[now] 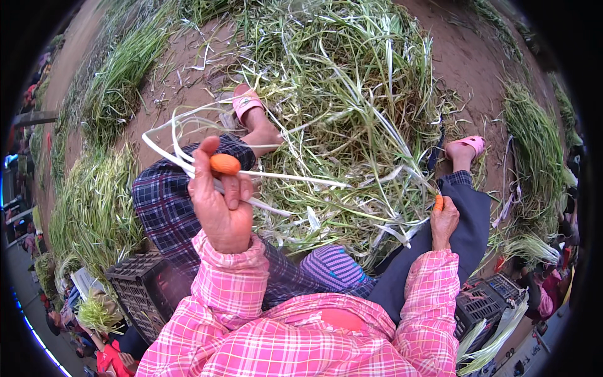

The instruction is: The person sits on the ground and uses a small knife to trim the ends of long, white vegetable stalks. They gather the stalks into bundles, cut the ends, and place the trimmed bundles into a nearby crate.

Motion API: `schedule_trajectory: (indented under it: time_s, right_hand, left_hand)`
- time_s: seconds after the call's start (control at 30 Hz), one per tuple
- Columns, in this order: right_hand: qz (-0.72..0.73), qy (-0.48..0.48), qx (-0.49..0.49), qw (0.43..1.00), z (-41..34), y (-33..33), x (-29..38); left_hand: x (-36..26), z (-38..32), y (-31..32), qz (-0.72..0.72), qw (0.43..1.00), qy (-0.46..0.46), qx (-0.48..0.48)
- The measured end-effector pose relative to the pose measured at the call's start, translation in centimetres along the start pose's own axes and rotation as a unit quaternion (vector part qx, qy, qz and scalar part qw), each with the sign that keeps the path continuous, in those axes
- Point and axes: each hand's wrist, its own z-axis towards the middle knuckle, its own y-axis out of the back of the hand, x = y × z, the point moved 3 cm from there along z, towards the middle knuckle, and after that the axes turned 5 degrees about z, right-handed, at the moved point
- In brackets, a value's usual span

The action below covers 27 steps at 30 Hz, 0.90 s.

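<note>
My left hand [222, 200] is raised over my plaid-covered knee, holding several thin pale plant stalks [162, 151], perhaps garlic scapes. They loop out to the left, and their ends come out to the right of the fingers. An orange finger cot [225, 164] covers one fingertip. Beside my dark trouser leg, my right hand [444, 221] grips a bunch of long green and whitish leaves [407, 158] that stretch up and away from it. That hand also has an orange cover on a digit. Between my legs lies a heap of leaf trimmings [339, 141].
Green stalk bundles stand at left [96, 207] and right [532, 151] on the brown ground [160, 101]. A black plastic crate [141, 287] is at my left, more crates [478, 304] at my right. Pink sandals [247, 100] are on my feet. A person in red [113, 356] is at lower left.
</note>
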Motion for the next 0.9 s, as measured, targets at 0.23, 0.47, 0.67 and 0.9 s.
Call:
schedule_trajectory:
  time_s: [0.23, 0.47, 0.67, 0.9]
  right_hand:
    - [0.297, 0.267, 0.14, 0.906, -3.5, 1.7, 10.2]
    - [0.453, 0.226, 0.397, 0.766, -9.4, 1.2, 17.1]
    - [0.504, 0.234, 0.368, 0.746, -9.2, 2.2, 16.4]
    - [0.038, 0.213, 0.092, 0.972, -2.1, -4.5, 9.3]
  left_hand:
    - [3.9, -1.7, -2.2, 0.068, 0.983, 0.151, 0.074]
    - [5.9, -2.4, -2.5, 0.029, 0.985, 0.154, 0.073]
    - [8.4, -4.8, -3.9, 0.163, 0.942, 0.244, 0.162]
    - [9.1, -4.4, -3.1, 0.199, 0.933, 0.244, 0.171]
